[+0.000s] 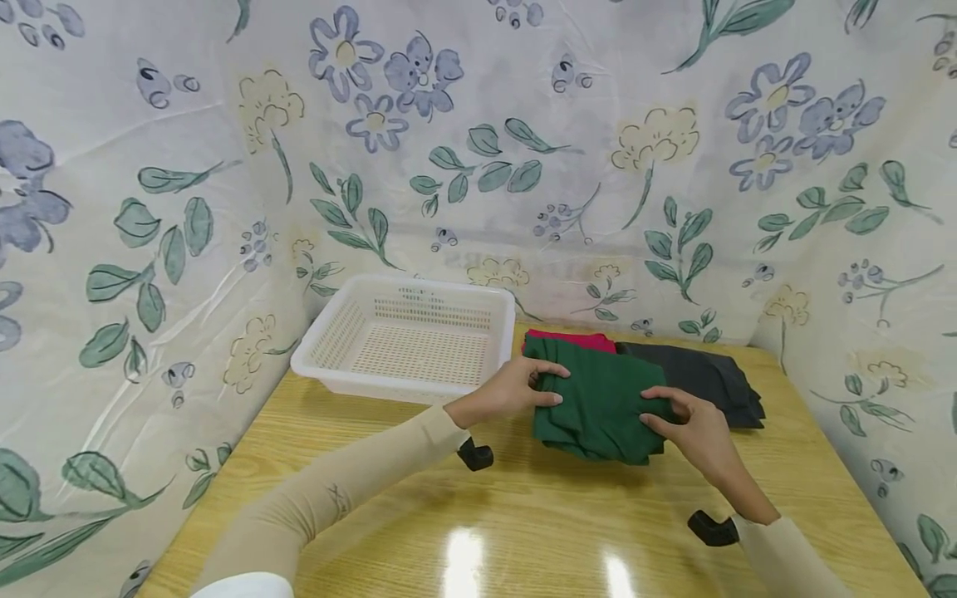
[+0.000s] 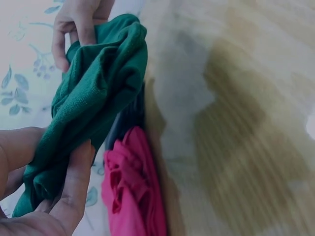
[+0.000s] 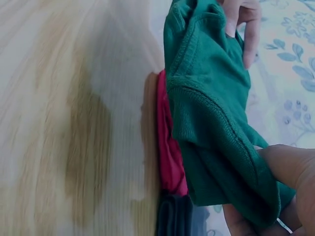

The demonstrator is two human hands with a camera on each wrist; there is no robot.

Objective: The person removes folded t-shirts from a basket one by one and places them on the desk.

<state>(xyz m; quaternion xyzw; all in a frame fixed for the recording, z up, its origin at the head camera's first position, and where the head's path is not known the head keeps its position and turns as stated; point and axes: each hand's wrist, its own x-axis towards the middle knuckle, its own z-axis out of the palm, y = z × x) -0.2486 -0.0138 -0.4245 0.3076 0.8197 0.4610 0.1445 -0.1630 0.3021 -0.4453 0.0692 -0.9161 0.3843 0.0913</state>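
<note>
A folded dark green garment (image 1: 598,403) is held up between both hands, its seams and ribbed edge showing in the right wrist view. My left hand (image 1: 516,389) pinches its left side between thumb and fingers. At the opposite side my right hand (image 1: 695,428) grips the cloth in the same way. Behind the green garment lie a folded pink-red cloth (image 1: 579,340), mostly covered in the head view, and a folded dark grey cloth (image 1: 699,382). The left wrist view shows the pink cloth (image 2: 133,187) below the raised green one.
A white plastic basket (image 1: 404,389) with perforated sides stands at the back left of the wooden table (image 1: 359,515). Floral sheeting (image 1: 478,166) encloses the table at the back and sides. Black wrist mounts (image 1: 476,454) stick out below both sleeves.
</note>
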